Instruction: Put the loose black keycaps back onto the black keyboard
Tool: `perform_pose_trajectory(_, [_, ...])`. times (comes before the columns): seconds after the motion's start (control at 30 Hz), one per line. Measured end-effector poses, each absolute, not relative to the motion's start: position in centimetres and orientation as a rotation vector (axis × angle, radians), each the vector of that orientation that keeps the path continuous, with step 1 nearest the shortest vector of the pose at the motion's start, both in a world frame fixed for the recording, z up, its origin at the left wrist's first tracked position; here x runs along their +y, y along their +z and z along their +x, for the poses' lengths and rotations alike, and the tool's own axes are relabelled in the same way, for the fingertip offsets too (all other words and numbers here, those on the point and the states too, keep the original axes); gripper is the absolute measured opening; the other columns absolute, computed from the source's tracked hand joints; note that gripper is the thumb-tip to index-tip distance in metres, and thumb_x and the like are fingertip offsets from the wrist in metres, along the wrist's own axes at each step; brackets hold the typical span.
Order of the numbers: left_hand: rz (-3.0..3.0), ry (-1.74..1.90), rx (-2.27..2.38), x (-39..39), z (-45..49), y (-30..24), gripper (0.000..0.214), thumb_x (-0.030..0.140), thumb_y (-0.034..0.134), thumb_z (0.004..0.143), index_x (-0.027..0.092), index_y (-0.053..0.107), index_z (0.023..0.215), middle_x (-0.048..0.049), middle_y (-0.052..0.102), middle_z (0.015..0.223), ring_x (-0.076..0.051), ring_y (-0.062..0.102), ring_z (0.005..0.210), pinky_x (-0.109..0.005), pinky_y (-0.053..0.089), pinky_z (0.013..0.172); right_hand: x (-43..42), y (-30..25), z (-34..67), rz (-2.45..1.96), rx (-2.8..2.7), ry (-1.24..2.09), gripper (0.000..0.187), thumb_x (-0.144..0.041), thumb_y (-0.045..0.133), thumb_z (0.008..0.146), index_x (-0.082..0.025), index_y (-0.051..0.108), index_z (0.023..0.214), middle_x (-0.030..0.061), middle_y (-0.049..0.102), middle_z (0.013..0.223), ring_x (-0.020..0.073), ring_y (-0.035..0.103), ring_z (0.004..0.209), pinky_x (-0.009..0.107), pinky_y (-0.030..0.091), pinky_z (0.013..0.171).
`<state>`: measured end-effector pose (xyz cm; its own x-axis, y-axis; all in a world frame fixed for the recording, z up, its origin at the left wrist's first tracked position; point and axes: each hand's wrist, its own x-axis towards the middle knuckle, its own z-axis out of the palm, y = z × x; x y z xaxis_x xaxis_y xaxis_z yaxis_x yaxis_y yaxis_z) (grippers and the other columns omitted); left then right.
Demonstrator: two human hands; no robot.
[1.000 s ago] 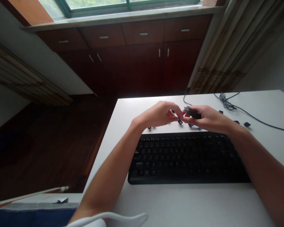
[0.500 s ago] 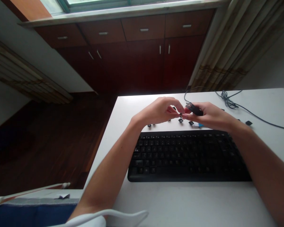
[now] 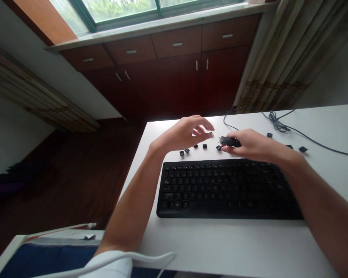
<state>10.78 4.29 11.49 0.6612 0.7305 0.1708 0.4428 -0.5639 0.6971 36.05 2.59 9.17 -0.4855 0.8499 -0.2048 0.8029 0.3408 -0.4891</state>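
Observation:
A black keyboard (image 3: 229, 189) lies on the white table (image 3: 234, 247) in front of me. Behind it, several loose black keycaps (image 3: 204, 146) are scattered on the table. My right hand (image 3: 249, 144) is closed around a small black tool (image 3: 229, 141), its tip pointing left just above the keycaps. My left hand (image 3: 188, 133) hovers over the keycaps with its fingers loosely curled and apart, and nothing shows in it. The two hands are a short way apart.
A black cable (image 3: 281, 125) runs across the back right of the table, with more keycaps (image 3: 302, 149) beside it. Dark wooden cabinets (image 3: 176, 69) stand under a window, a curtain (image 3: 290, 54) hangs at right, and the table's left edge drops to wooden floor.
My hands were pinched together at the tool's tip. They have since parted: the left hand moved left and opened, and the right hand lowered the tool towards the table.

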Motion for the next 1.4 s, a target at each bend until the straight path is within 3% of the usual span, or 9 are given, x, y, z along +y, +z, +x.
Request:
perform_pose_trajectory(0.23, [2.429,0.545,1.073,1.1,10.8,13.9,0.025,0.036,0.061,0.096,0.02,0.068,0.114,-0.0075,0.066,0.118,-0.018,0.07,0.099,-0.028,0.06,0.081,2.1,10.2,36.1,-1.414,-2.431,0.937,0.031,-0.049,0.065,0.085,-0.019,0.071,0.088,0.0049,0.071,0.078,0.0188,0.06,0.066,0.029,0.038,0.058])
perform_pose_trajectory(0.37, [2.384,0.536,1.11,-1.1,10.8,12.6,0.025,0.033,0.061,0.097,0.021,0.065,0.118,-0.0075,0.067,0.116,-0.018,0.069,0.096,-0.028,0.06,0.077,2.2,10.6,36.3,-1.159,-2.267,1.195,0.036,-0.049,0.067,0.084,-0.017,0.073,0.099,0.006,0.073,0.087,0.0197,0.064,0.076,0.029,0.044,0.064])
perform_pose_trajectory(0.53, [2.239,0.706,1.156,-4.4,11.2,10.0,0.04,0.031,0.069,0.093,0.025,0.058,0.131,-0.0045,0.069,0.111,-0.015,0.068,0.09,-0.031,0.06,0.085,1.9,10.5,35.5,-0.984,-2.189,1.338,0.04,-0.05,0.07,0.082,-0.017,0.075,0.104,0.0055,0.073,0.09,0.0205,0.063,0.082,0.029,0.046,0.069])
perform_pose_trajectory(0.77, [2.22,1.052,1.236,-7.0,10.5,8.0,0.025,0.029,0.064,0.097,0.024,0.067,0.121,-0.0051,0.069,0.106,-0.012,0.067,0.082,-0.026,0.059,0.074,0.2,10.6,33.3,-0.896,-2.262,1.466,0.039,-0.051,0.064,0.089,-0.017,0.075,0.103,0.0012,0.069,0.081,0.0162,0.058,0.072,0.026,0.039,0.061])
perform_pose_trajectory(0.87, [2.228,1.155,1.198,-7.3,9.4,7.7,0.02,0.026,0.069,0.093,0.022,0.069,0.113,-0.0048,0.069,0.103,-0.012,0.066,0.081,-0.025,0.058,0.072,-0.7,10.7,32.6,-0.863,-2.229,1.511,0.041,-0.051,0.064,0.089,-0.018,0.074,0.111,0.0028,0.071,0.091,0.0179,0.061,0.079,0.027,0.042,0.065])
perform_pose_trajectory(1.03, [2.253,1.325,1.137,-7.2,7.3,7.1,0.021,0.025,0.08,0.083,0.018,0.069,0.1,-0.0036,0.068,0.095,-0.012,0.065,0.079,-0.024,0.057,0.07,-2.6,10.5,31.2,-0.984,-2.102,1.467,0.044,-0.053,0.066,0.088,-0.018,0.073,0.114,0.004,0.072,0.091,0.0196,0.064,0.081,0.029,0.046,0.068])
perform_pose_trajectory(1.2, [2.291,1.368,1.064,-7.1,5.7,6.1,0.02,0.021,0.08,0.082,0.016,0.068,0.097,-0.0041,0.069,0.092,-0.013,0.066,0.08,-0.025,0.057,0.071,-4.8,9.4,28.6,-1.032,-1.969,1.374,0.031,-0.043,0.071,0.087,-0.02,0.073,0.108,0.0041,0.075,0.098,0.022,0.069,0.091,0.031,0.051,0.08])
perform_pose_trajectory(1.4, [2.296,1.426,0.903,-7.0,5.0,4.6,0.023,0.014,0.075,0.085,0.017,0.068,0.107,-0.006,0.07,0.098,-0.012,0.066,0.081,-0.025,0.059,0.073,-6.6,8.0,26.3,-1.042,-1.85,1.209,0.027,-0.034,0.072,0.087,-0.023,0.07,0.111,0.0032,0.074,0.105,0.0222,0.068,0.097,0.033,0.052,0.087])
